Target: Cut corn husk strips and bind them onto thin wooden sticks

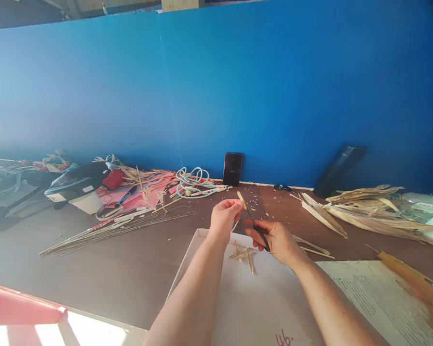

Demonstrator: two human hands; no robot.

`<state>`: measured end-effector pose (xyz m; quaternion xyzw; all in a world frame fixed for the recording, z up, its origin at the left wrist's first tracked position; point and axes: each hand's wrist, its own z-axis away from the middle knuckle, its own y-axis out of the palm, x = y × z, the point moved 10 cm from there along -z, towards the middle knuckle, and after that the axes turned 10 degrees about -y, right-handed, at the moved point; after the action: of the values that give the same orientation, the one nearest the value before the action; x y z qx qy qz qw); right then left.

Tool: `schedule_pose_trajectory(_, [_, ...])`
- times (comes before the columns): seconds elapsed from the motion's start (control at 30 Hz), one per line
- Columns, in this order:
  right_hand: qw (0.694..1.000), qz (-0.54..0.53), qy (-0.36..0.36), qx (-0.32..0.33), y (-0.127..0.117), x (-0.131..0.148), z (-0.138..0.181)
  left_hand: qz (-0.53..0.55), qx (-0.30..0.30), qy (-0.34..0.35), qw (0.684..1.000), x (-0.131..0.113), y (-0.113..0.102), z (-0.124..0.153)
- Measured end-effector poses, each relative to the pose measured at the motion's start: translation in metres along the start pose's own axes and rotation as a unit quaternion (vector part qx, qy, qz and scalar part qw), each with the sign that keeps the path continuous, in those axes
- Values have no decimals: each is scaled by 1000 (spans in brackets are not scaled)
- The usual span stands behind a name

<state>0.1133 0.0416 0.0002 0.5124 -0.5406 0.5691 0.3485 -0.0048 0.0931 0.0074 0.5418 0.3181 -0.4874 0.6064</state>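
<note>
Thumb and fingers of my left hand (pixel 224 218) pinch a small pale strip of dried husk (pixel 241 198) above the far edge of a white box lid. My right hand (pixel 274 238) is closed around the dark handles of a pair of scissors (pixel 261 236). Their blades point up and left, close beside the strip; whether they touch it I cannot tell. Below the hands, a few small cut husk pieces (pixel 246 257) lie crossed on the white box lid (pixel 198 247).
Behind the hands a phone (pixel 233 169) leans on the blue wall (pixel 274 96). Coiled pale cord (pixel 193 182) and a bundle of thin wires (pixel 130 229) lie left. Dried husks (pixel 368 211), a printed sheet (pixel 375 298) and a wooden-handled tool (pixel 404 271) are right.
</note>
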Motion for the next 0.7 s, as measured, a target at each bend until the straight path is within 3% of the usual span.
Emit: schedule_pose_trajectory(0.7, [1000,21,-14,10,-2,8,1,-38,49,-30,998,7,11,2])
